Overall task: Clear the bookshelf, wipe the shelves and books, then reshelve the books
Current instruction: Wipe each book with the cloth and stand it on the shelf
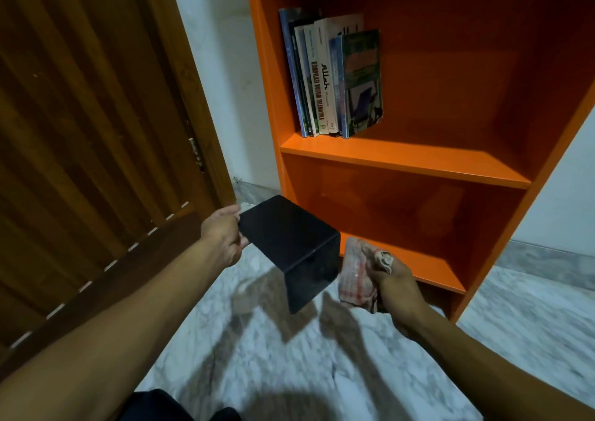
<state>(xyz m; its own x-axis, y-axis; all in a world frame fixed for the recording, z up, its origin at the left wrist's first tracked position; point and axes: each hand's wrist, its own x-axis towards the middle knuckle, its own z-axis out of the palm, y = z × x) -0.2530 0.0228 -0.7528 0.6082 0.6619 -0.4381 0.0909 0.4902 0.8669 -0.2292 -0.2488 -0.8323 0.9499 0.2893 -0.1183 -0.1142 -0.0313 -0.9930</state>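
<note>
An orange bookshelf point(405, 159) stands against the white wall. Several books point(335, 76) stand upright at the left end of its middle shelf. My left hand point(225, 233) grips one edge of a black L-shaped metal bookend point(289, 237), held in the air in front of the bottom shelf. My right hand point(396, 282) clutches a bunched white cloth with red stripes point(355, 275), just right of the bookend's hanging flap and in front of the bottom shelf's edge. The bottom shelf holds nothing that I can see.
A dark wooden slatted door point(90, 130) fills the left side, close to the bookshelf. The floor point(289, 356) is pale marbled tile with shadows of my arms. A dark piece of my clothing point(167, 404) shows at the bottom edge.
</note>
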